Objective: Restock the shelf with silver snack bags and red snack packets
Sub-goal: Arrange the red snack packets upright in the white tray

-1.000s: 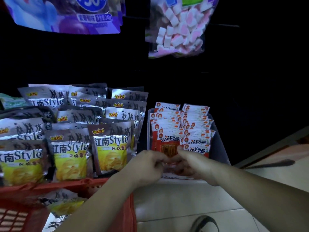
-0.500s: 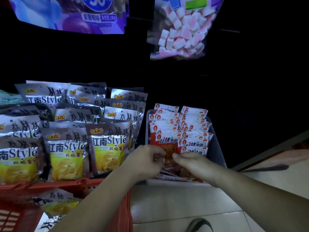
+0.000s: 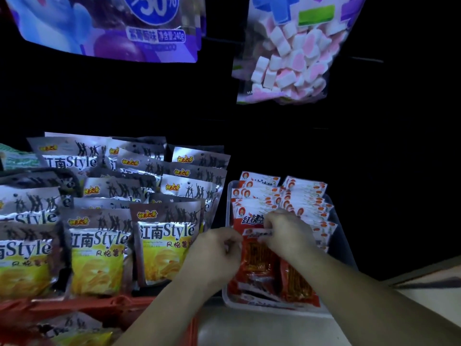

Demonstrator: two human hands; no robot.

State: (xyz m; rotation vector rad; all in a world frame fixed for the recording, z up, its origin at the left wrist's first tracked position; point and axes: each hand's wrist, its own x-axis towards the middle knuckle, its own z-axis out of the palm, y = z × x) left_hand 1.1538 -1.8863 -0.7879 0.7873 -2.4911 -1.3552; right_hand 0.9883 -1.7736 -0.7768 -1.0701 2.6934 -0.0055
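Red snack packets (image 3: 259, 264) stand in rows in a clear plastic tray (image 3: 341, 248) on the shelf at centre right. My left hand (image 3: 214, 250) pinches the left edge of the front packet. My right hand (image 3: 287, 231) pinches that packet's top edge, covering part of the rows behind. Silver snack bags (image 3: 164, 243) with yellow fronts fill the shelf to the left in several rows. More silver bags (image 3: 74, 328) lie in the red basket (image 3: 94, 305) at the lower left.
A purple bag (image 3: 112, 23) and a bag of pink and white marshmallows (image 3: 289, 58) hang above. The shelf back is dark. A pale floor (image 3: 262, 330) shows below the tray, with a ledge at the lower right.
Both hands have moved up and further into the tray, lifting the front red packet upright against the rows. The view has moved closer to the shelf.
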